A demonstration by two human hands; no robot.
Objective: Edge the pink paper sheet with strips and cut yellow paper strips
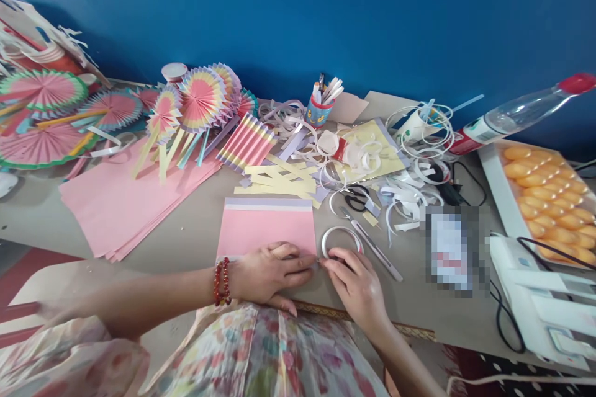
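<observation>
A pink sheet of paper (267,229) with a lavender strip along its far edge lies in front of me. My left hand (272,273) rests flat on its near part, fingers stretched towards the right edge. At that edge, close to the left fingertips, my right hand (356,282) has thumb and forefinger pinched together. What is between them is too small to make out. Just beyond the right hand lies a roll of tape (325,242), partly covered by its fingers. A pale utility knife (377,251) and black-handled scissors (356,197) lie farther right.
Pleated paper fans (200,99) and pink sheets (139,198) occupy the left. Yellow paper strips (279,181), curled white scraps (410,198) and a pen cup (319,113) are behind. To the right are a plastic bottle (521,111), a box of orange items (488,177) and a white device (516,267).
</observation>
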